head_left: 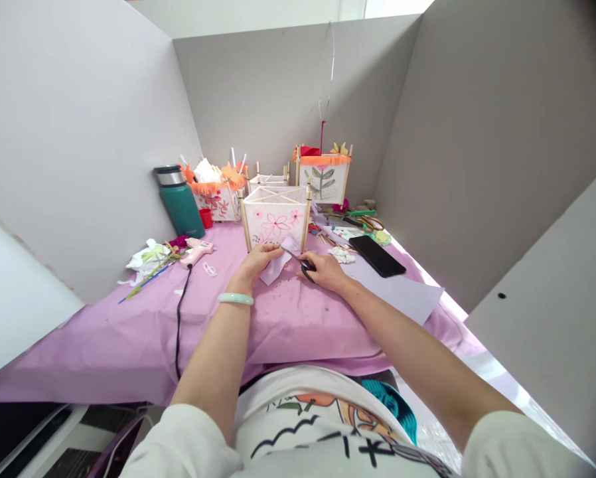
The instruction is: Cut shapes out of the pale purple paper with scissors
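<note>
Pinched in my left hand [261, 260] is a small piece of white paper [277, 268], its lower part hanging over the cloth. My right hand [325, 271] grips a pair of black-handled scissors [306, 267], whose blades point left and meet the paper. Whether the blades are parted is too small to tell. Just behind both hands stands a square lantern [277, 216] with wooden corner sticks and white sides, pink flowers drawn on its front. Its lower front edge is partly hidden by my left hand and the paper.
A pink glue gun [197, 251] with a black cord and a green bottle [182, 207] are on the left. To the right lie a black phone [377, 256] and a large white sheet [402, 290]. Decorated lanterns [324, 179] stand behind, between grey partitions [298, 93].
</note>
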Demonstrator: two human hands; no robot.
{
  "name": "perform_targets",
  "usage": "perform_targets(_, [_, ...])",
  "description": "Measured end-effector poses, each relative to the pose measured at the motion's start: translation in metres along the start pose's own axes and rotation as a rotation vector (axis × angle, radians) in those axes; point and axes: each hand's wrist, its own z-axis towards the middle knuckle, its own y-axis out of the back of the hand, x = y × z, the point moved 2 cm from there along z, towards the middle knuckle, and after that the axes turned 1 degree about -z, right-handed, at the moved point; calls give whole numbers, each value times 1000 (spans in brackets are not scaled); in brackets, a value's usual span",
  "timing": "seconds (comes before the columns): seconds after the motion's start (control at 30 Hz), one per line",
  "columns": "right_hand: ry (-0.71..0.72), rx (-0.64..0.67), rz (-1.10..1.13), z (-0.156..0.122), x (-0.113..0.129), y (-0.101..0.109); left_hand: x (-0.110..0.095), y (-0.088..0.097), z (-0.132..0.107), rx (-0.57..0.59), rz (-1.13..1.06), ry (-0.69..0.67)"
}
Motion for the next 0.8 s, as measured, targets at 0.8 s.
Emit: perform_targets(0.8, [8,-10,57,-1,1,1,-4,-2,-3,-39,-17,-9])
